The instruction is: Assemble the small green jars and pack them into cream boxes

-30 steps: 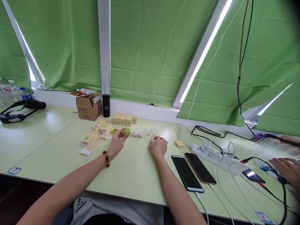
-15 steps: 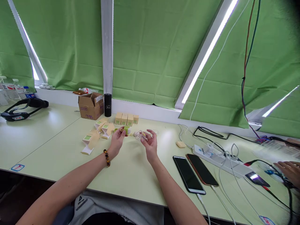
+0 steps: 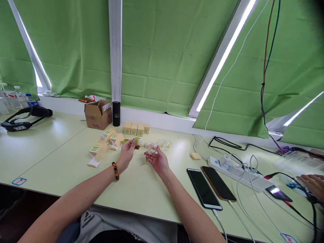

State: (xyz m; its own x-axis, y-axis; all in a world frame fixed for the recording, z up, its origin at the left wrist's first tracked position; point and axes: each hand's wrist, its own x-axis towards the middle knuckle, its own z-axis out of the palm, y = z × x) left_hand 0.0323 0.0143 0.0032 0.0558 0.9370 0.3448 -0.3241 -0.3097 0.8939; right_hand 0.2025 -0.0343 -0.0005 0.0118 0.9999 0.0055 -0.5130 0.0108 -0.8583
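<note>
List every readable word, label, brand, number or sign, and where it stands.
No text is legible here.
Cardboard box: purple print, blurred.
Black tumbler: white print, too small.
Small boxes: green labels, too small.
Bottles: label print, blurred.
Grey garment: dark print, too small.
Table stickers: red marks, unreadable.

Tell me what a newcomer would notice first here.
Probably the big green curtains filling the background. Next, over the middle of the pale table, the left grip holds a small green item and the right grip a clear container. Then two phones lying side by side to the right.
</note>
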